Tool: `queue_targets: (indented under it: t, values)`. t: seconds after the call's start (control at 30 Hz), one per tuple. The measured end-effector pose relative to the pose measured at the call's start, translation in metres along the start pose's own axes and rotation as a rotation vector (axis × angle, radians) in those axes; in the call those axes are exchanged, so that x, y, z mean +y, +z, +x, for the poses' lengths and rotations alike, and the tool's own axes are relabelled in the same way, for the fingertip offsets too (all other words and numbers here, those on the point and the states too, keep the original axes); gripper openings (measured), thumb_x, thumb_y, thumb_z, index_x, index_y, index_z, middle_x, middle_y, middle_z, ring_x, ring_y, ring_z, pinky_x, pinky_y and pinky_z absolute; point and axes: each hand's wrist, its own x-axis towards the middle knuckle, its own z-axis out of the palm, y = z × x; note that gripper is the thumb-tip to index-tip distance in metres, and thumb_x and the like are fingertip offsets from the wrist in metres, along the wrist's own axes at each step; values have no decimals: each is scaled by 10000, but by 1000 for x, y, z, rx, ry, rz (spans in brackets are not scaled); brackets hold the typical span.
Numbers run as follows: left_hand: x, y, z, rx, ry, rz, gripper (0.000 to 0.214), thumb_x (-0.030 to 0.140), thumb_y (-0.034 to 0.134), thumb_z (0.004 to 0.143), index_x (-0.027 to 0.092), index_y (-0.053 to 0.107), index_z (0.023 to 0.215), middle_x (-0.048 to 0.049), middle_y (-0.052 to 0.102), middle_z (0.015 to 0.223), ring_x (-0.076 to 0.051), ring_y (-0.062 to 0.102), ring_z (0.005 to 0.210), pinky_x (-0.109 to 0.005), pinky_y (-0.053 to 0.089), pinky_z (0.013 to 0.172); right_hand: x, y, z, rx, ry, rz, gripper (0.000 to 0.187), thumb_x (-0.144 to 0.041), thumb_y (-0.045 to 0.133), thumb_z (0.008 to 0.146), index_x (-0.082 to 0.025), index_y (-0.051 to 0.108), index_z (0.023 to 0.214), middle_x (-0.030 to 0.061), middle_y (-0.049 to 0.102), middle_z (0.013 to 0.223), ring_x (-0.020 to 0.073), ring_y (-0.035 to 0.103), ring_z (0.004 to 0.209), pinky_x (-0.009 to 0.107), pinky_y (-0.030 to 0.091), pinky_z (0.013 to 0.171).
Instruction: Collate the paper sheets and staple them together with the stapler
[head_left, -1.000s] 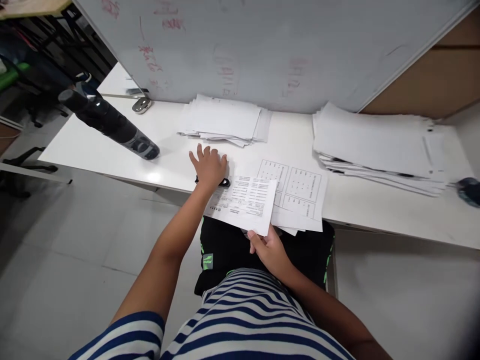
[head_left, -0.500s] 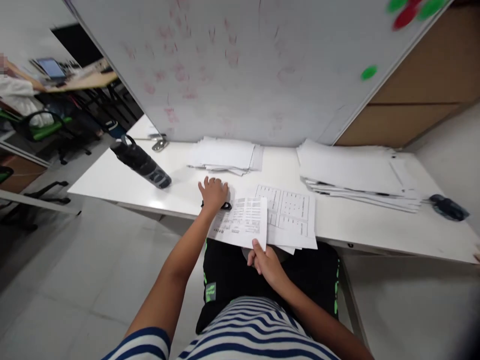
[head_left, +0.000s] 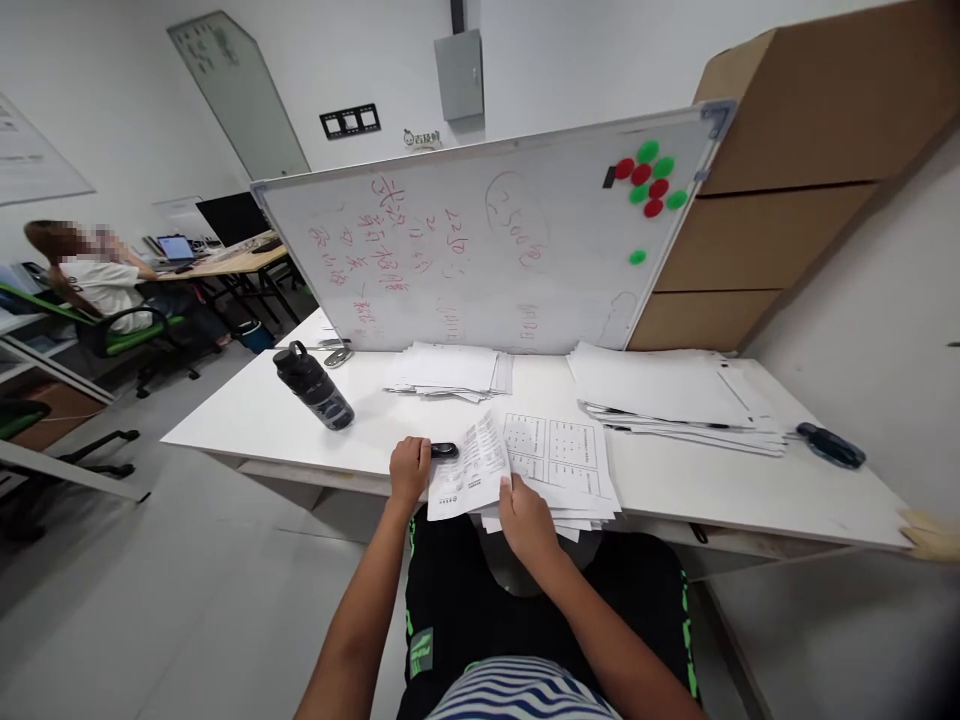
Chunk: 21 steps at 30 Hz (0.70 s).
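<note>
My left hand (head_left: pixel 409 469) is closed round a small black stapler (head_left: pixel 444 450), whose front end points right over the upper left corner of a printed sheet (head_left: pixel 469 478). My right hand (head_left: pixel 527 515) pinches the right side of that sheet, which bends slightly upward. More papers printed with boxed grids (head_left: pixel 566 450) lie under and to the right of it, sticking out over the table's front edge above my lap. My palm hides most of the stapler's back part.
A dark bottle (head_left: pixel 315 388) stands at the left. Behind are a paper stack (head_left: pixel 446 368) and a larger pile (head_left: pixel 660 385). A dark stapler-like object (head_left: pixel 831 445) lies at the right. A whiteboard (head_left: pixel 480 260) closes off the back, beside cardboard boxes (head_left: pixel 720 240). A person (head_left: pixel 112 280) sits far left.
My left hand has gone from fingers spread on top of the stapler to closed round it. The right hand's grip on the sheet has shifted slightly. The head view has tilted up.
</note>
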Motion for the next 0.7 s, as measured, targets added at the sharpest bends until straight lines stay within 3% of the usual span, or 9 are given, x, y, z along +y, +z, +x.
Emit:
queue_targets:
  t: [0.13, 0.3, 0.37, 0.43, 0.53, 0.7]
  values:
    - [0, 9, 1, 89, -41, 50, 384, 348, 290, 1005, 220, 587, 796, -96, 612, 815, -245, 555, 837, -376, 383, 779, -12, -22, 14, 65, -56, -2, 405, -439, 347, 1000, -190, 642, 1125, 99, 691, 838, 241, 619, 695, 315, 402, 595]
    - [-2, 13, 0, 125, -26, 71, 373, 340, 295, 1005, 233, 572, 779, -90, 608, 802, -249, 545, 819, -382, 372, 767, -17, -55, 10, 112, -61, 267, 470, -551, 374, 988, -221, 609, 1227, 53, 694, 782, 217, 628, 645, 314, 457, 575]
    - [-3, 14, 0, 130, -32, 69, 367, 344, 301, 1004, 235, 570, 778, -87, 609, 803, -248, 545, 818, -382, 372, 769, -12, -60, 7, 267, -19, 374, 492, -601, 383, 972, -206, 633, 1128, 32, 665, 689, 209, 617, 605, 328, 485, 604]
    - [-3, 14, 0, 127, -44, 64, 363, 344, 305, 1001, 235, 572, 780, -86, 609, 806, -247, 546, 820, -381, 372, 774, -2, -59, 5, 395, 55, 447, 498, -638, 401, 952, -206, 643, 905, 30, 641, 621, 207, 611, 590, 345, 501, 647]
    - [-3, 14, 0, 109, -60, 64, 362, 339, 306, 998, 235, 582, 789, -89, 612, 821, -247, 551, 842, -377, 369, 788, 15, -51, 3, 383, 163, 537, 529, -668, 415, 931, -227, 582, 691, 46, 637, 581, 217, 613, 581, 358, 501, 648]
    - [-2, 14, 0, 102, -62, 82, 384, 342, 289, 1004, 224, 597, 807, -98, 619, 837, -249, 541, 855, -375, 363, 802, 29, -43, 4, 393, 206, 681, 513, -664, 483, 903, -206, 592, 698, 55, 644, 597, 215, 611, 587, 354, 504, 618]
